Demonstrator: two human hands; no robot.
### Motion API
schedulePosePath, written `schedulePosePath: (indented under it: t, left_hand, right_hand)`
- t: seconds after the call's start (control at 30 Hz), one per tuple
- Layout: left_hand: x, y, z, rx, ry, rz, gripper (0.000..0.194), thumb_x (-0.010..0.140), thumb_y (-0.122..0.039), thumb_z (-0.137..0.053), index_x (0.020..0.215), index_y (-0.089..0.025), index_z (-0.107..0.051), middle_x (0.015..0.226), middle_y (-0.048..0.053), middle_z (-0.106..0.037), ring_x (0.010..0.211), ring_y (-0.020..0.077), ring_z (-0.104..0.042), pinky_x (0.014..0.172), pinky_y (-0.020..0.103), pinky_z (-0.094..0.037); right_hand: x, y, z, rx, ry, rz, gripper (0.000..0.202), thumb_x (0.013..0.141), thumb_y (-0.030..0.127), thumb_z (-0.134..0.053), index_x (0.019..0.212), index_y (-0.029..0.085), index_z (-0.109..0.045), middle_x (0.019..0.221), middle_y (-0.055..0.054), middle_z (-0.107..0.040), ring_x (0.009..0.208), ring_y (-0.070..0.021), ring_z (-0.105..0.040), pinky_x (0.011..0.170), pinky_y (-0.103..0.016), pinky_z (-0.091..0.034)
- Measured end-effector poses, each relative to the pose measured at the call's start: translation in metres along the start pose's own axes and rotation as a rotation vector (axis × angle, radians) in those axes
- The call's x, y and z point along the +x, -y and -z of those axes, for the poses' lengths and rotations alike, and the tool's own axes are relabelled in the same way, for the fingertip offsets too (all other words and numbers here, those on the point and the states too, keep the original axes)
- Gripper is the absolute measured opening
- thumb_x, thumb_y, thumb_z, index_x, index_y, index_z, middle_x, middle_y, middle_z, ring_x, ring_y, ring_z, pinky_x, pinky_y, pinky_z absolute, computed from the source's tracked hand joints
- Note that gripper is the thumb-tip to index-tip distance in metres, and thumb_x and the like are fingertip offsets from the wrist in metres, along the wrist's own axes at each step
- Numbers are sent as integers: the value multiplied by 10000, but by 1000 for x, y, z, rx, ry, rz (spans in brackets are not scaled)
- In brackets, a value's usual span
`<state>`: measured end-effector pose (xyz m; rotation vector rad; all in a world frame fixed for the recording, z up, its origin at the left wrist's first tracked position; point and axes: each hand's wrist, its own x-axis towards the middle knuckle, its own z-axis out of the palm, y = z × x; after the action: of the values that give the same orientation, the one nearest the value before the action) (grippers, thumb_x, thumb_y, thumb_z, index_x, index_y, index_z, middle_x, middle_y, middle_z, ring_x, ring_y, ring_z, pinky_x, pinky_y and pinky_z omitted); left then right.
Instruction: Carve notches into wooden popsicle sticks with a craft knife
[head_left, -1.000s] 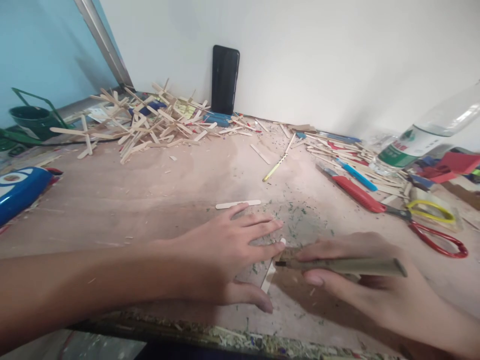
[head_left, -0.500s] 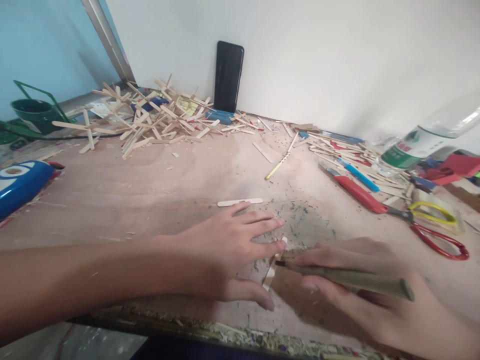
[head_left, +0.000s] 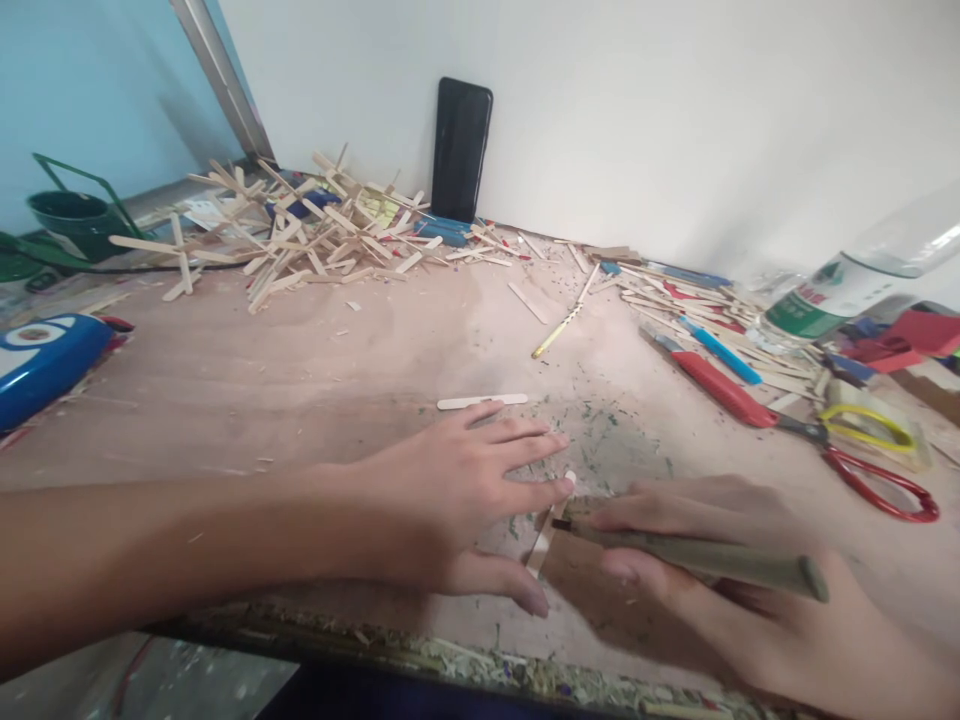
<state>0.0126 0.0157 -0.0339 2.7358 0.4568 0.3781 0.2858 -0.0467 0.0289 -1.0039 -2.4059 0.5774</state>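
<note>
A craft stick (head_left: 549, 540) lies slanted on the table in front of me. My left hand (head_left: 480, 490) rests flat with its fingers spread, index fingertip on the stick's upper part and thumb by its lower end. My right hand (head_left: 742, 580) is closed around a slim hand tool (head_left: 720, 562) with a brownish-green handle. Its short dark tip meets the stick's side near the middle; the exact kind of blade is too blurred to tell. Just beyond my left fingers lies another craft stick (head_left: 480, 402) with a small dark mark.
Joined craft sticks (head_left: 300, 230) are heaped at the back left beside a propped phone (head_left: 461, 150). Right hold a red-handled knife (head_left: 724, 388), scissors (head_left: 877, 480), a blue pen-like item (head_left: 720, 350) and a plastic bottle (head_left: 817, 295). Shavings litter the front edge.
The view has shifted very slightly. Both hands, the tool and the stick keep almost the same places.
</note>
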Motion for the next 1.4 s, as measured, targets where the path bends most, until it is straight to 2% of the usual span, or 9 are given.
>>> schedulePosePath:
  t: [0.2,0.53,0.7,0.93,1.13,1.27,1.4]
  left_hand:
    - [1,0,-1,-1,-2,0,809,1072,-762,-681,1622,-169,-662,1761,217,-516,1650,443,-487,1392,680,-321]
    - [2,0,0,-5,-13,-9,798,1082,-753,-672,1606,-151,-672,1754,230,-519,1643,441,-498,1378,683,-343]
    - [2,0,2,-2,-4,-5,788,1071,-741,-699,1603,-160,-674,1755,218,-524,1645,424,-499,1397,641,-321]
    - [3,0,2,-16,4,1,800,1067,-742,-706,1601,-147,-676,1756,231,-517,1652,431,-486,1398,646,-313]
    - [3,0,4,-20,9,-4,824,1040,-734,-753,1601,-136,-683,1748,266,-511,1652,469,-476,1381,681,-330]
    - [2,-1,4,-5,15,6,826,1036,-730,-763,1615,-148,-672,1770,249,-488,1675,443,-451,1405,647,-312]
    - [2,-1,4,-11,13,12,816,1038,-736,-754,1606,-156,-682,1776,243,-476,1675,445,-452,1407,655,-311]
  right_hand:
    - [2,1,-1,3,0,3,143,1137,203,-640,1118,261,-769,1027,-23,-894,833,-187,-867,595,-218,-635]
    - [3,3,0,-11,6,6,211,1179,291,-608,1065,229,-774,981,-46,-891,770,-181,-858,568,-214,-626]
    - [3,3,0,37,30,-22,172,1143,234,-624,1096,242,-789,943,-23,-882,717,-181,-838,587,-233,-646]
    - [7,10,0,77,79,-85,229,1096,154,-610,1004,263,-789,1030,2,-890,818,-165,-856,637,-207,-654]
    - [12,15,-10,70,26,-36,245,1091,134,-580,1001,265,-766,895,11,-850,717,-160,-813,712,-237,-682]
    - [13,13,-9,78,-1,74,263,1059,58,-567,1015,234,-757,888,2,-862,682,-137,-803,662,-200,-658]
    - [9,9,-2,63,25,40,181,1085,152,-659,1031,255,-797,957,-15,-885,758,-183,-834,631,-239,-654]
